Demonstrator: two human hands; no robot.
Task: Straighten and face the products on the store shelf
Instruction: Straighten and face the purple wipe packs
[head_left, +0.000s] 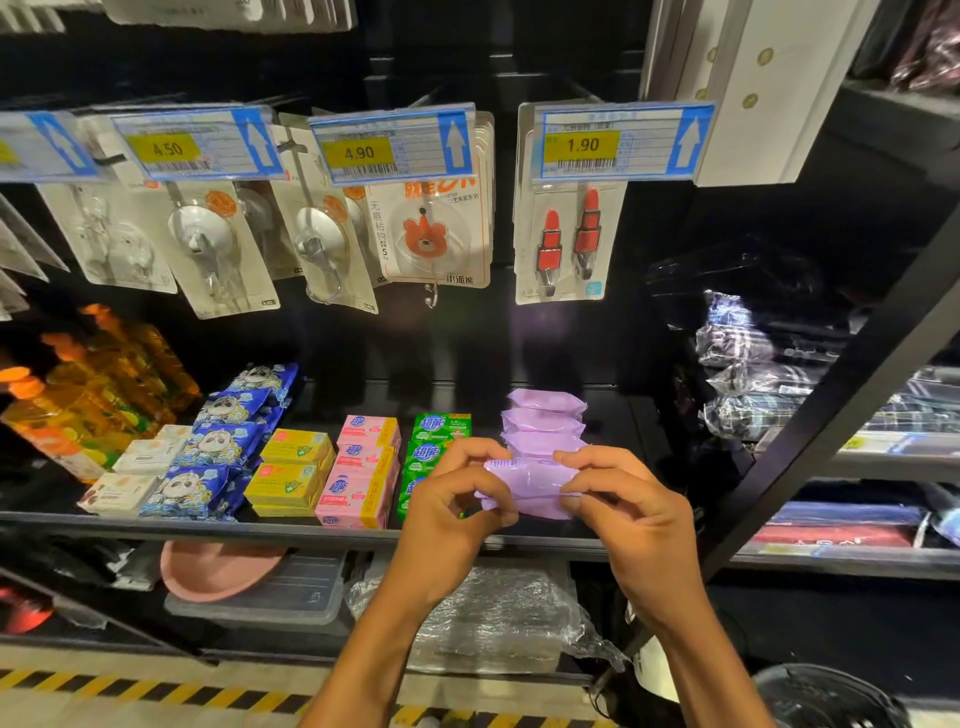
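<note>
A purple soap packet (530, 486) is lifted just above the front of the black shelf (291, 526). My left hand (457, 499) pinches its left end and my right hand (608, 493) pinches its right end. Behind it, a row of matching purple packets (545, 421) runs back on the shelf. To the left stand green soap boxes (439, 439), partly hidden by my left hand, then pink soap boxes (361, 470) and yellow soap boxes (291, 473).
Blue panda-print packs (223, 447), white soap boxes (137, 470) and orange bottles (88, 395) fill the shelf's left. Hook packs (436, 228) hang above under price tags (395, 145). A black upright (831, 441) borders the right. A pink basin (218, 569) lies below.
</note>
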